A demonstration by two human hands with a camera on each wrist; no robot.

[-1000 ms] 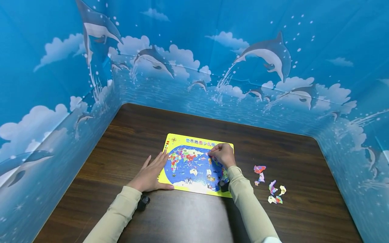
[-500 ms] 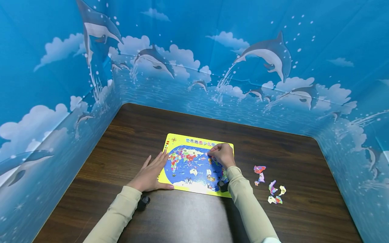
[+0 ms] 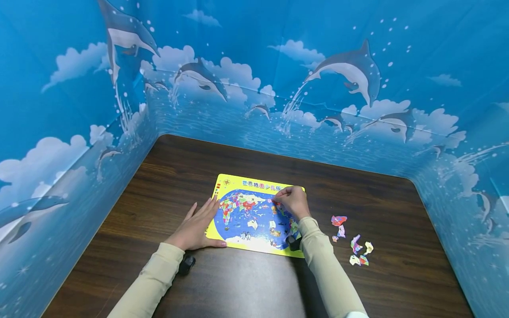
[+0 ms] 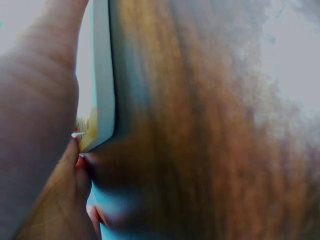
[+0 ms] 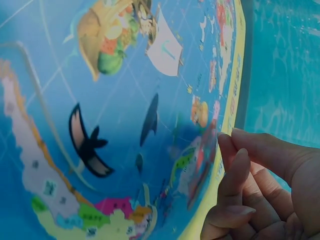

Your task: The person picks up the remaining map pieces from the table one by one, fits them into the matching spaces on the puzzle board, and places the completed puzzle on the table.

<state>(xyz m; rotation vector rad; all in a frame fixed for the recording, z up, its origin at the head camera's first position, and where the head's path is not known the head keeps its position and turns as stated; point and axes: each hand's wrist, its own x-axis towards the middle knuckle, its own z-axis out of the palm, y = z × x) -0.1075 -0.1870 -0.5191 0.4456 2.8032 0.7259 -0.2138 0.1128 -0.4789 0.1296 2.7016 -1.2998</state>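
A world map puzzle board (image 3: 234, 240) with a yellow border and blue sea lies on the dark table. My left hand (image 3: 196, 227) rests across its left edge with fingers spread and thumb along the near edge; the left wrist view shows little of this hand (image 4: 60, 200). Over the upper right of the map, my right hand (image 3: 294, 202) pinches a small reddish puzzle piece (image 5: 204, 160) between thumb and forefinger. The piece looks blurred and slightly tilted against the board, and the fingers partly hide it. The other fingers of the right hand (image 5: 265, 190) are curled.
To the right of the board lie several loose puzzle pieces, among them a red one (image 3: 339, 221), a purple one (image 3: 355, 244) and a pale yellow one (image 3: 369, 247). A blue dolphin-print curtain (image 3: 246, 88) encloses the table (image 3: 187, 154) at the back and sides.
My right hand stays at nearly the same spot on the map, with only slight finger movement. The left hand has not moved, and the loose pieces lie as before.
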